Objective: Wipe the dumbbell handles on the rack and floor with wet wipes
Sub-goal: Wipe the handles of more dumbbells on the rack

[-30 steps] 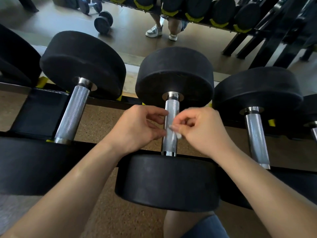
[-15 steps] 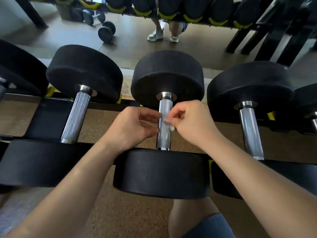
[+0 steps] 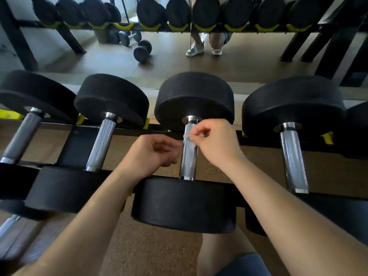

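Here the right hand pinches a small, crumpled white wet wipe against the far end of the knurled chrome handle. The handle belongs to the middle black rubber-headed dumbbell, which lies across the black steel rack. The left hand sits just beside the bar with its fingers loosely curled, and nothing shows in it.

The wipe is only a wad between fingertips, so it probably covers a narrow strip of metal. A straight stroke would likely leave the sides and underside of the bar dry. The rough knurling could also snag the wad, shred it or drag it out of the pinch. With no hand steadying the bar, the dumbbell might turn in its cradle under pressure.

Half a second ago both hands met at mid-handle. Now the right hand has slid the wipe up toward the far head, and the left hand has let go and dropped back. The view also takes in more of the dumbbells to the left.
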The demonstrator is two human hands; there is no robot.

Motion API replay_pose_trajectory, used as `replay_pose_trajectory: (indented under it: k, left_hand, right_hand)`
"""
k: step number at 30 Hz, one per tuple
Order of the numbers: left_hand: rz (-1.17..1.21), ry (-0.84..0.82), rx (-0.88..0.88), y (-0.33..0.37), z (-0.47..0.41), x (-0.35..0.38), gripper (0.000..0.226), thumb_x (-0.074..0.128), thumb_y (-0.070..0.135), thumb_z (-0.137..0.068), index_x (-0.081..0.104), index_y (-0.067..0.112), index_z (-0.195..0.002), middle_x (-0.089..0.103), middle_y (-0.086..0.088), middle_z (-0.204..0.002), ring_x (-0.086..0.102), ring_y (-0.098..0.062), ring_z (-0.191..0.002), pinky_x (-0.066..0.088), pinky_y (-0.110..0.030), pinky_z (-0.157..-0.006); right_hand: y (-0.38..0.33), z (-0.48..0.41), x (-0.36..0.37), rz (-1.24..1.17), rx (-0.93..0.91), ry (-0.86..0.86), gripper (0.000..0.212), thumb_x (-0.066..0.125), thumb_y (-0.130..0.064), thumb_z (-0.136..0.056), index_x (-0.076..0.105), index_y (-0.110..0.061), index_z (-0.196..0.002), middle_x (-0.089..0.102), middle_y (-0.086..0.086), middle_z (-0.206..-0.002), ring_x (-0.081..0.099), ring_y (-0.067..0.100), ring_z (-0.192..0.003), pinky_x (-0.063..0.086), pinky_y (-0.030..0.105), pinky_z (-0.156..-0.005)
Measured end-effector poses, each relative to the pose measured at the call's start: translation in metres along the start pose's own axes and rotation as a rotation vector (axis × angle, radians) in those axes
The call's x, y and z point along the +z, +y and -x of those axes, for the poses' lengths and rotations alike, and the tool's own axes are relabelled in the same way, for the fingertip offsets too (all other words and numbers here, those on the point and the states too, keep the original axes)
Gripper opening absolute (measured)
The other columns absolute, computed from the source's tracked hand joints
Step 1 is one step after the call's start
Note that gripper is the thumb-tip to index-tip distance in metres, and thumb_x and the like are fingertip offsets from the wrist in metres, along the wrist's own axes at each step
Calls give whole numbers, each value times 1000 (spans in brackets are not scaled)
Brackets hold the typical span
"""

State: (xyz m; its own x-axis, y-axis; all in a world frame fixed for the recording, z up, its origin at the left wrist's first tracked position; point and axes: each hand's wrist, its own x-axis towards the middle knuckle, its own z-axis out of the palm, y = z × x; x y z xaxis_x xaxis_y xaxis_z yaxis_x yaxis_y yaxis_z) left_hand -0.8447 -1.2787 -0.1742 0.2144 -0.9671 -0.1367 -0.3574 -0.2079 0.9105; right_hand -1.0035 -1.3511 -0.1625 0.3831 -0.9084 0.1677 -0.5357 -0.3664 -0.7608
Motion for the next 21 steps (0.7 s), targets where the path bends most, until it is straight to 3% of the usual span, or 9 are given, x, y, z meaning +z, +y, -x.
replay_pose_trajectory:
  k: [2,5,8,10,14,16,18,21]
  left_hand:
    - [-8,21,-17,1,-1,2,22,69,-1,-84,72,19,-91,74,-6,-83,71,-16,-75,57,-26,-68]
    - [10,67,-49,2,2,2,20,65,0,-87,71,19,-89,74,-5,-82,71,-16,-75,55,-25,-66]
    - [19,100,-79,8,11,-2,17,63,2,-89,72,16,-92,74,-4,-84,70,-15,-78,56,-23,-66]
    - [4,117,-92,9,16,-6,16,63,3,-90,72,16,-94,74,-3,-85,70,-11,-77,56,-21,-66]
    - [-43,125,-94,14,28,-10,17,61,7,-92,71,21,-93,74,-2,-85,69,-13,-78,55,-23,-67]
    - [-18,102,-84,19,37,-10,12,58,17,-96,70,18,-95,73,-5,-85,69,-16,-78,57,-28,-71]
    - [54,65,-40,25,48,-13,22,54,35,-95,69,18,-98,73,-8,-88,70,-20,-79,57,-34,-76]
    - [194,68,24,33,67,-24,37,56,44,-85,66,13,-102,72,-13,-89,71,-23,-80,58,-30,-73]
  right_hand:
    - [2,10,3,117,-33,-123,7,75,-16,-82,77,-22,-85,70,-7,-88,60,3,-77,46,12,-67]
    - [2,21,-1,220,-32,-330,11,76,-16,-80,78,-27,-83,70,-2,-96,64,12,-86,53,24,-80]
    - [-4,7,-9,175,-75,-220,9,72,-19,-85,76,-27,-82,65,-7,-85,58,5,-74,44,16,-64]
    - [-7,0,-8,162,-73,-124,7,70,-19,-87,74,-25,-84,64,-6,-87,58,6,-75,44,16,-64]
    - [-13,9,1,333,-83,-340,14,73,-16,-83,74,-30,-85,64,-1,-101,61,16,-92,51,24,-78]
    - [-20,9,-5,167,-35,-415,16,76,-16,-81,72,-31,-76,66,-6,-91,62,12,-86,52,24,-76]
    - [-33,8,-13,-184,32,-368,10,79,-14,-78,73,-22,-77,71,-3,-79,67,14,-77,58,28,-74]
    - [-60,11,-14,-586,24,-352,11,78,-7,-76,74,-13,-84,73,4,-79,69,15,-77,57,25,-69]
